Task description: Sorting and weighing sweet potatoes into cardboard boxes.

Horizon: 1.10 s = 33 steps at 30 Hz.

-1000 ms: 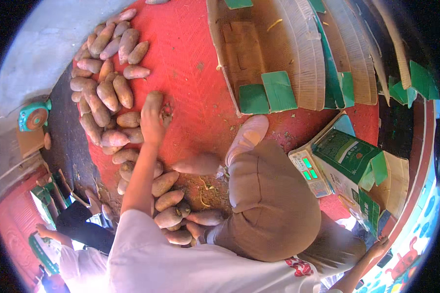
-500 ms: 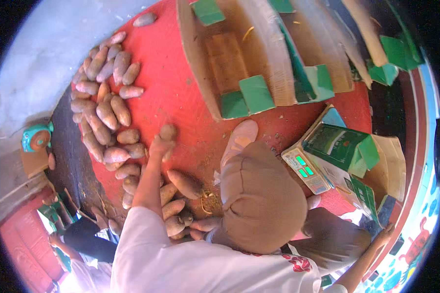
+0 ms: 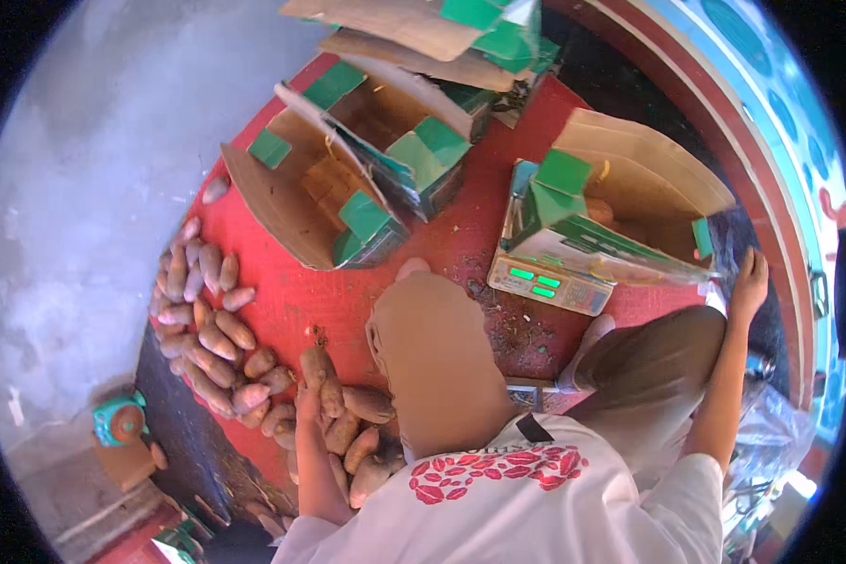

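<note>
My left hand (image 3: 307, 402) is closed on a brown sweet potato (image 3: 316, 363) at the near edge of the heap. More sweet potatoes (image 3: 218, 340) lie on the red cloth to the left, and several (image 3: 365, 449) sit beside my left forearm. My right hand (image 3: 750, 284) is at the far right, fingers stretched out, just beyond the corner of an open green-and-brown cardboard box (image 3: 663, 174). Nothing shows in that hand. The box rests on a digital scale (image 3: 547, 284) with a lit green display.
Ahead stand open cardboard boxes, one (image 3: 301, 188) on the left and another (image 3: 395, 122) beside it. A red cloth (image 3: 301, 305) covers the floor between them and the heap. A teal round device (image 3: 120, 420) is at the left wall; clear plastic (image 3: 771, 423) lies at right.
My view has turned right, bringing the box on the scale fully into sight. My left hand, with a sweet potato, has come back toward the near heap. My right hand has moved forward beside the box.
</note>
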### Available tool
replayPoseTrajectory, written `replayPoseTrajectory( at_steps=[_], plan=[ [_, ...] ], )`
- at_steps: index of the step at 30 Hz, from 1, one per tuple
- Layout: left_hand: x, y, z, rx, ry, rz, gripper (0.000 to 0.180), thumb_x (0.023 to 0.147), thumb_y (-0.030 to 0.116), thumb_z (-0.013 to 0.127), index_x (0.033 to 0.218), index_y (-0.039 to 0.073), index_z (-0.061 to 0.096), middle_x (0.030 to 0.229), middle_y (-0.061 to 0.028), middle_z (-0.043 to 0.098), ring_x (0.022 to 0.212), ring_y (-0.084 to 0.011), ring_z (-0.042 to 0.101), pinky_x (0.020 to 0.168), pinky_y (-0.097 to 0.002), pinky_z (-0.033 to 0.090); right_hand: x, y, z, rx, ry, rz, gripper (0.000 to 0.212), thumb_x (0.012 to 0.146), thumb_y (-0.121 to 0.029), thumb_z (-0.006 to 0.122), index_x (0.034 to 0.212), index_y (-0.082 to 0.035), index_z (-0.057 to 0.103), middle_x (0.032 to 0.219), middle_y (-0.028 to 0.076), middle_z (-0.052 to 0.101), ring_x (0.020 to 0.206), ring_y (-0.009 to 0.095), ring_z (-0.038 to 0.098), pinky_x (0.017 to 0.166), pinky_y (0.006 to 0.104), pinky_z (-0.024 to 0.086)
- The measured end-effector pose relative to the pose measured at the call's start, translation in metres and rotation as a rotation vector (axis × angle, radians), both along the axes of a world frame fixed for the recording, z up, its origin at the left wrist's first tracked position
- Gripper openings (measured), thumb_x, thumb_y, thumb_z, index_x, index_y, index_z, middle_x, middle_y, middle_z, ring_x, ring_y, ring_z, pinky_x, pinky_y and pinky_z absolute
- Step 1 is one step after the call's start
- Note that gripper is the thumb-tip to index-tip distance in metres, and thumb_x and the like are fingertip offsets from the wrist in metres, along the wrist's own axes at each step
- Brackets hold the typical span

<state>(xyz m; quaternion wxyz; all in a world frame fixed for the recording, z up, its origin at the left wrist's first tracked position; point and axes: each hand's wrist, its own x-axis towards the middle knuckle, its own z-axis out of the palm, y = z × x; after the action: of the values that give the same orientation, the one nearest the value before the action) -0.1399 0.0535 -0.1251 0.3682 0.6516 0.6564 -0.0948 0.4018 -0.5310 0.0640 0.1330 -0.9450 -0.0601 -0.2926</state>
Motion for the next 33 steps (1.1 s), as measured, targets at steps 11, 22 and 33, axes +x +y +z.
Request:
replayPoseTrajectory(
  at_steps=[11,22,33],
  plan=[
    [0.158,-0.039,0.207,-0.075,-0.973,-0.106,0.071,0.079,0.036,0.066,0.131,0.000,0.034,0.125,-0.0113,0.045,0.113,-0.0218,0.045,0.096,-0.0337,0.037,-0.046,0.064,0.042,-0.004,-0.011,0.354,0.018,0.079,-0.018,0.061,0.081,0.000,0.060,0.086,0.013,0.058,0.084,0.031,0.055,0.073,0.0376,0.044],
    [0.344,-0.145,0.298,-0.238,-1.055,-0.750,0.059,0.072,0.017,0.069,0.123,0.001,0.044,0.111,-0.0083,0.054,0.101,-0.0162,0.052,0.085,-0.0294,0.044,-0.049,0.058,0.030,0.068,0.189,0.535,0.030,0.080,-0.032,0.060,0.072,-0.002,0.061,0.071,0.015,0.059,0.073,0.033,0.056,0.069,0.0407,0.043],
    [0.455,-0.226,0.253,0.691,-0.687,-1.397,0.056,0.061,0.025,0.077,0.109,0.002,0.057,0.100,-0.0167,0.063,0.089,-0.0249,0.061,0.080,-0.0330,0.048,-0.038,0.057,0.017,0.019,0.162,0.540,0.039,0.081,-0.041,0.056,0.069,-0.005,0.060,0.070,0.013,0.062,0.072,0.032,0.058,0.072,0.0404,0.044]
  ],
)
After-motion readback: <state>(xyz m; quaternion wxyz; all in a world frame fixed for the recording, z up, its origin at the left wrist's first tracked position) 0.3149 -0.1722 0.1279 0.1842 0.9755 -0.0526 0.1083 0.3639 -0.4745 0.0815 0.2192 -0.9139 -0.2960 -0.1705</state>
